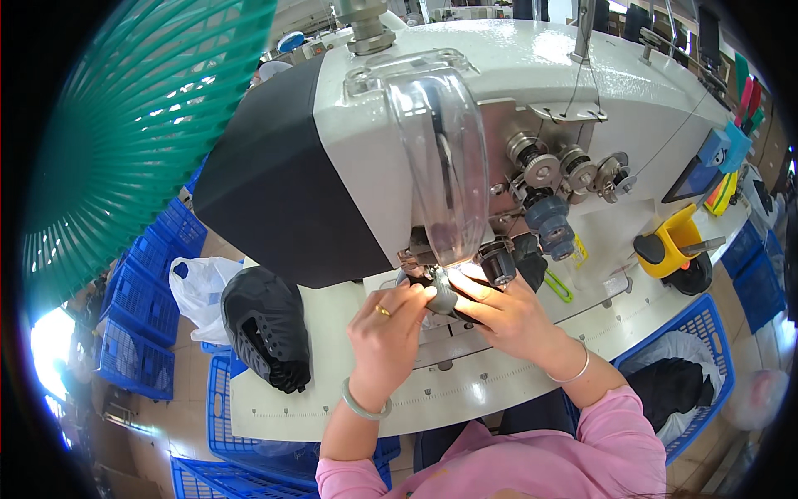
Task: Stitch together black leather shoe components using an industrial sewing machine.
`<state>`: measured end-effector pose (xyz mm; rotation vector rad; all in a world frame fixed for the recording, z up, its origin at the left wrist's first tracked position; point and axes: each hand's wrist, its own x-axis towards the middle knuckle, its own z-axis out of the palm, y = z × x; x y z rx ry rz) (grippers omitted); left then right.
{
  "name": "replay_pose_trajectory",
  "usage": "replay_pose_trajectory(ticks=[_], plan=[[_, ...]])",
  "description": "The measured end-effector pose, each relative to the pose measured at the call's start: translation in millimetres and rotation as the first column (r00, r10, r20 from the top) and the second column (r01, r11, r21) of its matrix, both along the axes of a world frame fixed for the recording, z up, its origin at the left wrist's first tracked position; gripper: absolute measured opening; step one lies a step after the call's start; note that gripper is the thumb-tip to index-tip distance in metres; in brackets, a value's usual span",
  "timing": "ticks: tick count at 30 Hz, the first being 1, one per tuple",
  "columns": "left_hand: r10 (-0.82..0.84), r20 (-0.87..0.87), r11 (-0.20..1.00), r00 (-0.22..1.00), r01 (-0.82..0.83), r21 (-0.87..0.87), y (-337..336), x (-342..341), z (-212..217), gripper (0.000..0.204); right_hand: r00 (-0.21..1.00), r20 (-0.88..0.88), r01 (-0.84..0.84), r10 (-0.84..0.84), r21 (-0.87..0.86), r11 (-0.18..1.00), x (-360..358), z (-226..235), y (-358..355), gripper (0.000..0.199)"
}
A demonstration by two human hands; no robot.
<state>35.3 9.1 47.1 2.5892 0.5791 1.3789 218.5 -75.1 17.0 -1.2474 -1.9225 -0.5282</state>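
Stitching, apparently under way: the fingers of the left hand and right hand hold a dark-grey workpiece, at 6 o'clock beneath the sewing machine head. A black shoe upper lies at 9 o'clock. Next, steady two-handed guiding seems needed.

1. The view looks from the person's head, through the left of two side-by-side fisheye cameras, on the near side of the sewing machine.
2. It faces forward and steeply down, onto the machine's front, with the left hand and right hand beneath it.
3. It sits close, so the machine fills the upper middle.
4. It spans widely, from a green fan left of the machine to a blue basket at its lower right.
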Motion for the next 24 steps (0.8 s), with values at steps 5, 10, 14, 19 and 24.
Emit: replay_pose_trajectory(ticks=[5, 10, 14, 19, 24], plan=[[0.044, 0.005, 0.983, 0.999, -0.044, 0.178, -5, 2, -9, 0.031, 0.999, -0.012, 0.043, -0.043, -0.034, 0.999, -4, -5, -1, 0.038], [0.055, -0.023, 0.973, 0.998, -0.048, 0.227, -3, 3, -9, 0.032, 0.997, -0.033, 0.072, -0.072, -0.014, 0.997, -7, -8, 0, 0.043], [0.051, -0.036, 0.966, 0.998, -0.040, 0.254, 0, 5, -10, 0.031, 0.994, -0.040, 0.103, -0.104, -0.041, 0.994, -9, -9, 0, 0.045], [0.107, -0.049, 0.962, 0.993, -0.091, 0.257, -4, 4, -10, 0.031, 0.994, -0.108, 0.015, -0.023, -0.072, 0.997, -16, -7, -6, 0.038], [0.068, 0.004, 0.958, 0.998, -0.066, 0.278, -4, 4, -16, 0.030, 0.970, -0.174, 0.163, -0.170, -0.051, 0.985, -4, -3, -8, 0.036]])
